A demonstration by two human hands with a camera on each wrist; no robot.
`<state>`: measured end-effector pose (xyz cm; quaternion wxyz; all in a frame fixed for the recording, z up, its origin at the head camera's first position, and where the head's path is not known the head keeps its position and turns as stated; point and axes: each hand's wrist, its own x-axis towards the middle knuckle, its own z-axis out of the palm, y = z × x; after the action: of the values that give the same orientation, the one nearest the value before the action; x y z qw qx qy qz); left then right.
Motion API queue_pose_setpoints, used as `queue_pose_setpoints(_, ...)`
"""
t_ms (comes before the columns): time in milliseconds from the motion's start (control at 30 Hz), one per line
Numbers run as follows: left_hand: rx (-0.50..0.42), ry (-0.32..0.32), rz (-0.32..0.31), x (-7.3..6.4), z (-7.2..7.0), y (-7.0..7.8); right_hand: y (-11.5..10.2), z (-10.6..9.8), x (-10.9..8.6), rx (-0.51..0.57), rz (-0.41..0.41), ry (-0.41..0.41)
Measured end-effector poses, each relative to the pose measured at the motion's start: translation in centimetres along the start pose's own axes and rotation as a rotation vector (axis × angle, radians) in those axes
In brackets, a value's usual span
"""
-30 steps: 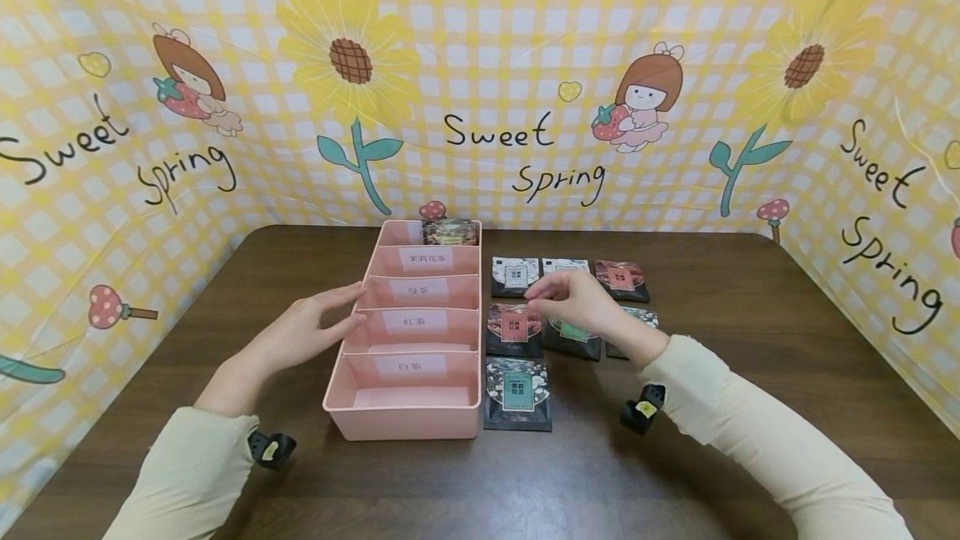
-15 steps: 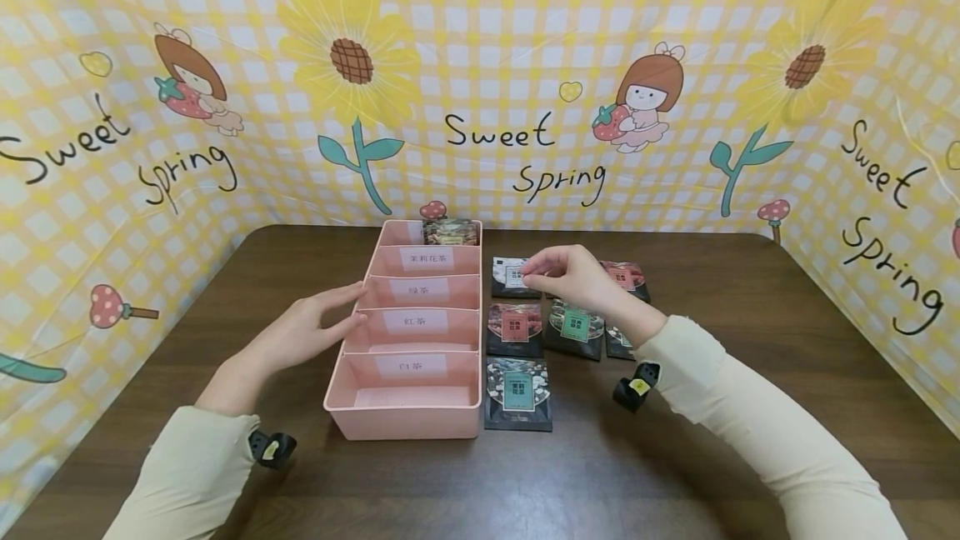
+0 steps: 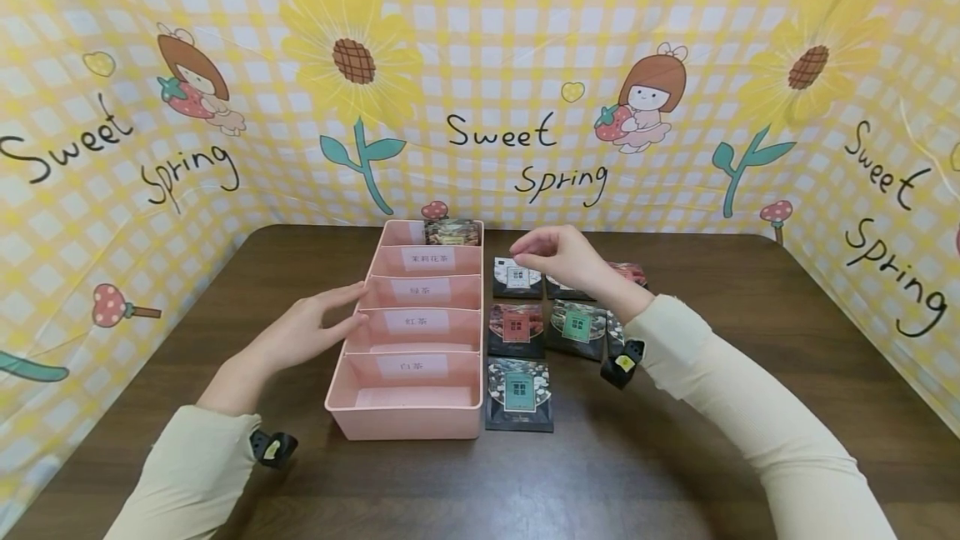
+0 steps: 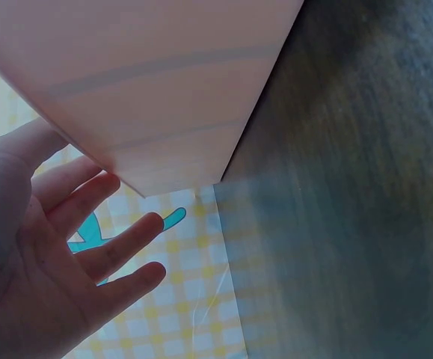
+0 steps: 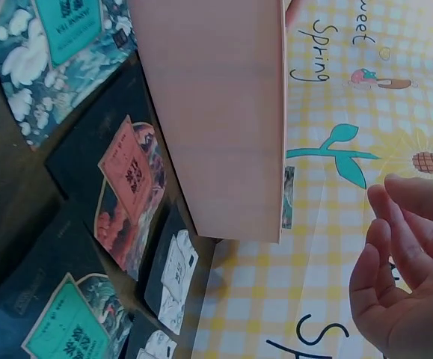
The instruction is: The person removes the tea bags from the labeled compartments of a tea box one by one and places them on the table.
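Note:
A pink divided box (image 3: 412,425) with paper labels stands left of centre in the head view. My left hand (image 3: 300,332) rests its fingertips on the box's left rim, fingers extended. My right hand (image 3: 566,261) hovers over the back row of tea sachets, fingers loosely bent with nothing between them. Below its fingertips lies a white-labelled sachet (image 3: 517,277). Nearer me are a red-labelled sachet (image 3: 515,330), a green-labelled sachet (image 3: 577,327) and a teal-labelled sachet (image 3: 519,397). Other sachets at the right are partly covered by my right hand and wrist.
Sachets (image 3: 452,232) sit in the box's rearmost compartment; the other compartments show bare floors or labelled dividers. The brown table (image 3: 300,490) meets a yellow checked cloth (image 3: 480,48) at the back and sides.
My right hand has moved back and slightly left, away from above the green-labelled sachet, uncovering it and the front-left white-labelled one. My left hand stays at the box rim.

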<state>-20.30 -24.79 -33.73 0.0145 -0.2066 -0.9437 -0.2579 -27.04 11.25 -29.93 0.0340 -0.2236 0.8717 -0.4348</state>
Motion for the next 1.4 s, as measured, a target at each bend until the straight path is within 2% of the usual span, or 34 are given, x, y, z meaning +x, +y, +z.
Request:
queue_pose_setpoints(333, 0.008, -0.001, 0.010, 0.0, -0.1, 0.0, 0.1, 0.0, 2.5, 0.057, -0.056, -0.028)
queue_pose_setpoints(467, 0.008, -0.004, 0.003, 0.0, -0.1, 0.0, 0.1, 0.4, 3.7, 0.049, -0.059, -0.018)
queue_pose_setpoints(867, -0.004, -0.019, -0.012, -0.1, -0.2, 0.2, 1.0, 2.1, 6.7, 0.057, -0.019, 0.000)
queue_pose_setpoints(1067, -0.003, -0.019, -0.017, -0.1, -0.2, 0.1, 1.6, 2.9, 8.0, 0.023, -0.025, 0.023)
queue_pose_setpoints(1400, -0.004, -0.018, -0.015, 0.0, -0.1, 0.0, 1.9, 3.6, 9.4, 0.041, 0.026, 0.060)
